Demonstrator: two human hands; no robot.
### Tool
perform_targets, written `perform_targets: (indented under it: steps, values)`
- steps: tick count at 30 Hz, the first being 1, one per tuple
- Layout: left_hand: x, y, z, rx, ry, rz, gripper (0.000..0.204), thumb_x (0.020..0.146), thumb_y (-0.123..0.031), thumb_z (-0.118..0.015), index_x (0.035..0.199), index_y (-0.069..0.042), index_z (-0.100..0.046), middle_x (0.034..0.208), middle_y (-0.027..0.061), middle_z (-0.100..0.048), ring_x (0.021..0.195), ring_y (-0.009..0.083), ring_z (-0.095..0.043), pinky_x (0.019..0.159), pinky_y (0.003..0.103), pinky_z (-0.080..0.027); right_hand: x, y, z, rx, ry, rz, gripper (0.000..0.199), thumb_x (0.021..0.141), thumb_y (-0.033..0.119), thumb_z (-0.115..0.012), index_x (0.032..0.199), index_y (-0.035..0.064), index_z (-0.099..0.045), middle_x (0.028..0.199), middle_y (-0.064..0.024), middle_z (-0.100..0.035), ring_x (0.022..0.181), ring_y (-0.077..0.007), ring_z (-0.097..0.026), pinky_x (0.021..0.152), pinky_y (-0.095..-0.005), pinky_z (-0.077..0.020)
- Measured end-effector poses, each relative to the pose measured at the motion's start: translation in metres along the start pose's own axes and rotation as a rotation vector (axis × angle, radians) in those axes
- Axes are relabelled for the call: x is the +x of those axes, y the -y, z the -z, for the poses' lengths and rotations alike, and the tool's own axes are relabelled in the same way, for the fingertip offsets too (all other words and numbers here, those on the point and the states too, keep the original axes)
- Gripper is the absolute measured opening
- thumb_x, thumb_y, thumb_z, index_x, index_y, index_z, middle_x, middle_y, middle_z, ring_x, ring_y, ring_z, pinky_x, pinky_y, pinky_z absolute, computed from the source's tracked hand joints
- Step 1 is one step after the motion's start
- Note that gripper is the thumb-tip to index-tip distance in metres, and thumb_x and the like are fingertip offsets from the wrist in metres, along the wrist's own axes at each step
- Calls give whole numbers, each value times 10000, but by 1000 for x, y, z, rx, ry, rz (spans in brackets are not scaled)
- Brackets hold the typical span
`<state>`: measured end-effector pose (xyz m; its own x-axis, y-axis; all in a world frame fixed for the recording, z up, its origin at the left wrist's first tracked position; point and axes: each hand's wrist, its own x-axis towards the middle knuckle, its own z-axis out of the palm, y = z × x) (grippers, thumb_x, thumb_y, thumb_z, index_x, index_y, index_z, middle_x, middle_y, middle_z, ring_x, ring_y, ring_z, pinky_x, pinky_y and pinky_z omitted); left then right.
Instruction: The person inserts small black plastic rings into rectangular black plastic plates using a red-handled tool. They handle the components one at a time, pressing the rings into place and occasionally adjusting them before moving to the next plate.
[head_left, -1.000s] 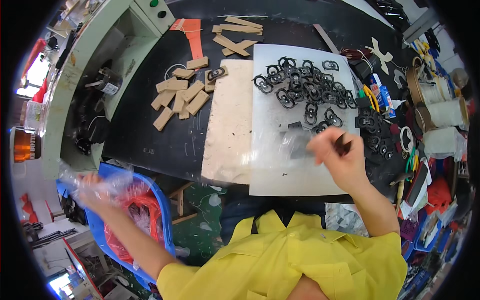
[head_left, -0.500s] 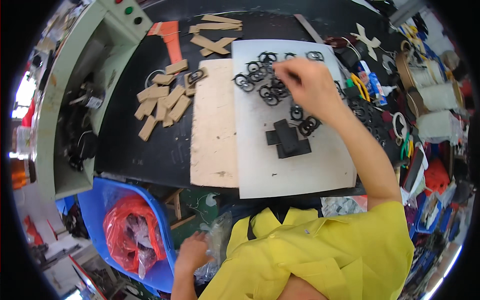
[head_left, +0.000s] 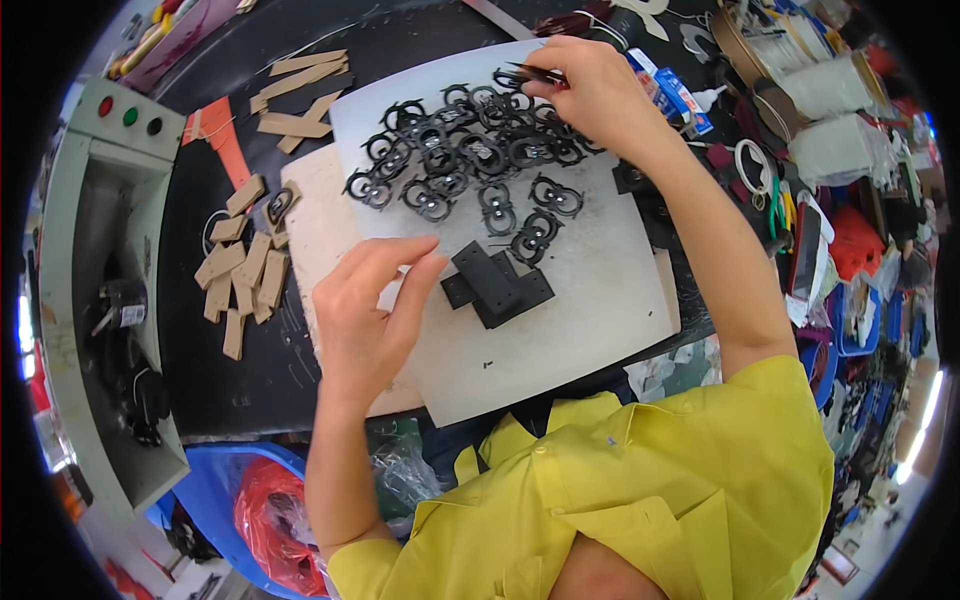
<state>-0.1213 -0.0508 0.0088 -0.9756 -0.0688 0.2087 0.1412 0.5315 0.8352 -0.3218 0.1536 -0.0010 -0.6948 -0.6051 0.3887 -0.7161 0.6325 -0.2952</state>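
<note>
My right hand [head_left: 600, 90] is closed around slim dark tweezers [head_left: 541, 74], their points reaching over the far edge of a pile of black ring-shaped parts [head_left: 480, 153]. These parts have shiny metal centres and lie on a white sheet [head_left: 560, 330]. Over the sheet's left side hovers my left hand [head_left: 365, 310], thumb and forefinger curved toward each other with a small gap and nothing visible between them. Just right of its fingertips, several flat black rectangular pieces [head_left: 494, 283] lie stacked crosswise.
Small tan blocks [head_left: 243, 270] and tan strips [head_left: 300, 100] lie on the black table to the left. A pale board [head_left: 315, 200] sits under the sheet. Glue-like tubes [head_left: 675, 95] and thread spools [head_left: 835, 95] stand at the right. Below the table is a blue tub [head_left: 215, 475] with a red bag.
My left hand has come up from beside the clear plastic bag to above the sheet. The right hand has moved to the pile's far edge, and the view has shifted. More black parts show.
</note>
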Motion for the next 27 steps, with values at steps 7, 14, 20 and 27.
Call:
perform_targets:
  steps: [7, 14, 20, 27]
  values:
    - [16, -10, -45, -893, -48, 558, 330, 881, -134, -583, 1144, 62, -549, 914, 133, -647, 793, 157, -641, 710, 241, -528, -86, 77, 17, 141, -131, 298, 130, 717, 139, -651, 844, 116, -631, 768, -19, -588, 626, -188, -603, 497, -290, -471]
    - [0, -34, -49, -617, -163, 445, 204, 803, -2, -627, 998, 60, -619, 827, 107, -650, 669, 113, -626, 592, 200, -516, -107, 87, 42, 798, 17, -415, 212, 726, 132, -735, 908, 42, -674, 764, -24, -643, 525, -56, -463, 463, -224, -381]
    - [-22, -50, -47, -381, -145, 339, 187, 743, 43, -691, 917, 58, -623, 776, 68, -642, 660, 73, -602, 599, 173, -485, -120, 103, 43, 1153, 189, -667, 96, 759, 99, -699, 810, 20, -678, 646, 22, -598, 557, -17, -428, 492, -185, -335]
    - [-32, -57, -55, -354, -204, 398, 136, 734, 42, -696, 851, 60, -629, 692, 53, -622, 606, 63, -584, 527, 162, -446, -155, 107, 15, 610, -225, -17, 351, 534, -78, -676, 869, 20, -640, 791, -58, -609, 616, -175, -604, 473, -259, -470]
